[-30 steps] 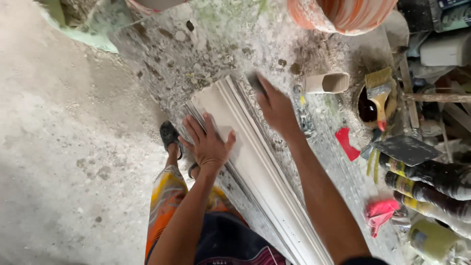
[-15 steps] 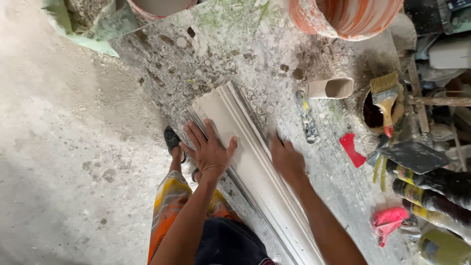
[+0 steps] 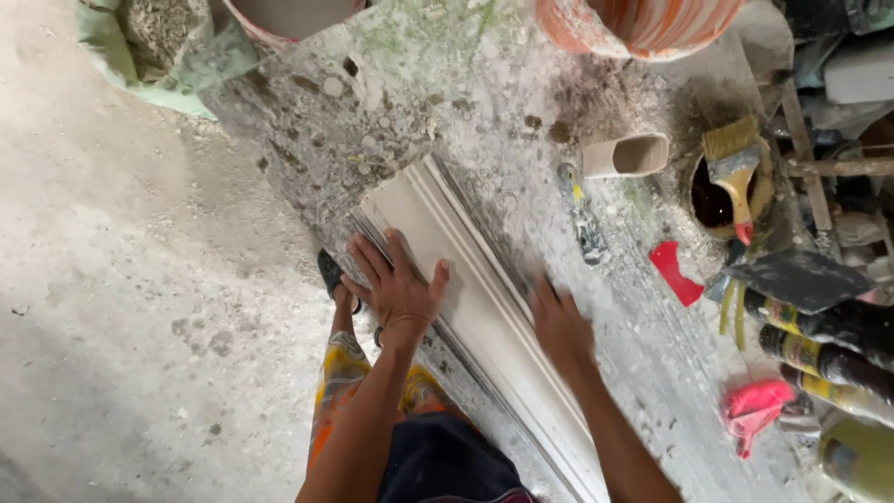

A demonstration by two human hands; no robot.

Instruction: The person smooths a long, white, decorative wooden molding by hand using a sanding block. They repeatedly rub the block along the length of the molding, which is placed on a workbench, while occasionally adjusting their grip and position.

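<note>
Pressing flat, your left hand (image 3: 396, 289) lies open-fingered on the white moulding strip (image 3: 484, 317) that runs along the dusty slab (image 3: 391, 102); your right hand (image 3: 559, 326), blurred, rests open on its right edge, gripping nothing. Uneven pressure could crack the strip.

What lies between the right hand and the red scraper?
In the head view, only bare, plaster-dusted slab separates the right hand, resting on the white moulding, from the red scraper. The utility knife lies further up, off that line.
</note>
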